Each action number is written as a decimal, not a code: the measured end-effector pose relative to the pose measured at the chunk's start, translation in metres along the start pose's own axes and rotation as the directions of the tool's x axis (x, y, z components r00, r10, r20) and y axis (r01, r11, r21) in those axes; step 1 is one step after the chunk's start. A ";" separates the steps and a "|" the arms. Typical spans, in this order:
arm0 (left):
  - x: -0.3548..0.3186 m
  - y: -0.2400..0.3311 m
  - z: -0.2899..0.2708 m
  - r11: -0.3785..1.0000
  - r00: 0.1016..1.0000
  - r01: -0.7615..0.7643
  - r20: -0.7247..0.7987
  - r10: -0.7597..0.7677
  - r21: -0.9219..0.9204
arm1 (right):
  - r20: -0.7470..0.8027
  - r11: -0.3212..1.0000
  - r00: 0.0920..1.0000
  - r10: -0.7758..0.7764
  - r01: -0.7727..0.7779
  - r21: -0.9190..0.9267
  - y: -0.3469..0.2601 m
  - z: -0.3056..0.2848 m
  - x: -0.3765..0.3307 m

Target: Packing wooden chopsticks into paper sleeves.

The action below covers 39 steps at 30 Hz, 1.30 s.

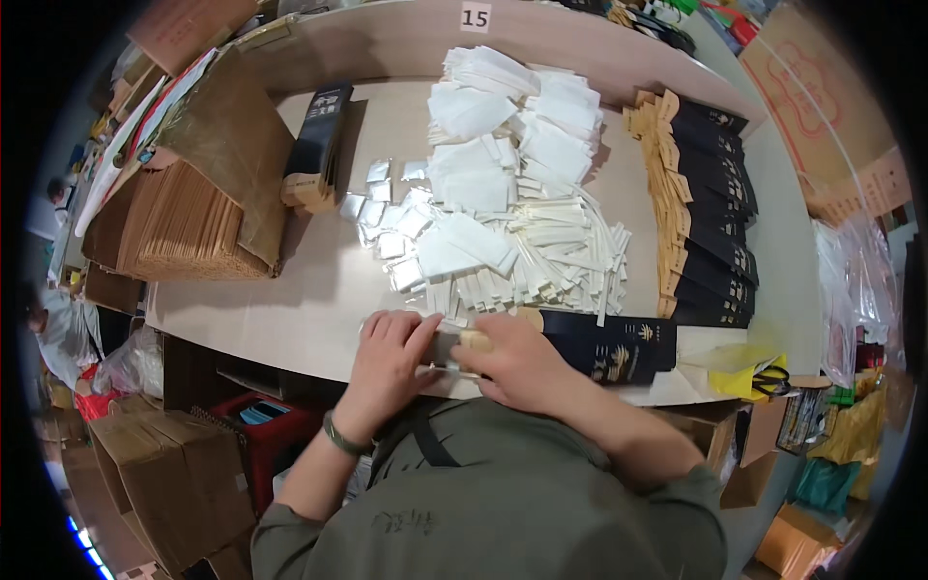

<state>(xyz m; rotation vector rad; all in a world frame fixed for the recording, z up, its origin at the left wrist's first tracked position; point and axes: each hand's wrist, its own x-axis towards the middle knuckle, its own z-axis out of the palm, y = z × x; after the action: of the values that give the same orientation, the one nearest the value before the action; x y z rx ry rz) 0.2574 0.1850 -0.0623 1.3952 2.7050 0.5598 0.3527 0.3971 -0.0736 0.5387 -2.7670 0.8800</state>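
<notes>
At the table's front edge my left hand [391,358] is closed, with a small pale, partly see-through piece [445,346] at its fingertips. Close on its right, my right hand [510,356] is curled around a small beige end; what it belongs to is hidden. Under my right wrist and beyond it lies a black printed paper sleeve [619,348]. Just past my hands spread thin white paper-wrapped strips [570,251], flat white packets [474,174] in heaps, and several small square shiny sachets [391,244].
A cardboard box [222,145] packed with brown card pieces stands at the left. Beside it leans a stack of black sleeves [319,140]. Overlapping black-and-kraft sleeves [710,213] line the right side. A raised panel [387,43] borders the back; a yellow bag [749,372] sits at the right corner.
</notes>
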 end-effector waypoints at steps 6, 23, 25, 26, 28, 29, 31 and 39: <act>0.003 -0.024 -0.001 0.910 0.924 0.375 0.150 -0.352 -0.175 | -0.138 0.838 0.892 0.430 -0.451 -0.305 0.102 -0.117 -0.027; -0.008 -0.004 0.031 0.881 0.934 0.349 0.038 -0.356 -0.320 | 0.054 0.818 0.817 0.573 -0.568 -0.094 0.022 -0.005 -0.022; -0.014 -0.004 0.027 0.915 0.957 0.291 0.109 -0.271 -0.281 | -0.017 0.823 0.827 0.562 -0.561 -0.090 0.026 0.002 -0.020; -0.015 -0.002 0.021 0.927 0.957 0.280 0.148 -0.250 -0.249 | -0.003 0.806 0.809 0.588 -0.586 -0.088 0.027 0.003 -0.018; -0.020 -0.006 0.010 0.940 0.951 0.269 0.214 -0.225 -0.211 | 0.006 0.789 0.791 0.611 -0.609 -0.085 0.029 0.005 -0.015; -0.022 -0.011 0.005 0.950 0.939 0.259 0.275 -0.205 -0.175 | 0.028 0.775 0.774 0.632 -0.631 -0.045 0.030 0.006 -0.013; -0.019 -0.021 0.003 0.973 0.944 0.169 0.308 -0.114 -0.156 | 0.052 0.765 0.763 0.644 -0.645 -0.010 0.028 0.014 -0.006; 0.029 -0.045 0.006 0.972 0.997 0.025 -0.064 -0.041 -0.232 | -0.158 0.833 0.825 0.542 -0.552 -0.025 0.056 -0.030 0.010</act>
<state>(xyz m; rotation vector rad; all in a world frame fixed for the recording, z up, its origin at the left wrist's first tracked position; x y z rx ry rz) 0.2061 0.1860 -0.0791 1.2917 2.6041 0.9020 0.3240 0.4541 -0.0756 -0.3556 -2.8324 0.8711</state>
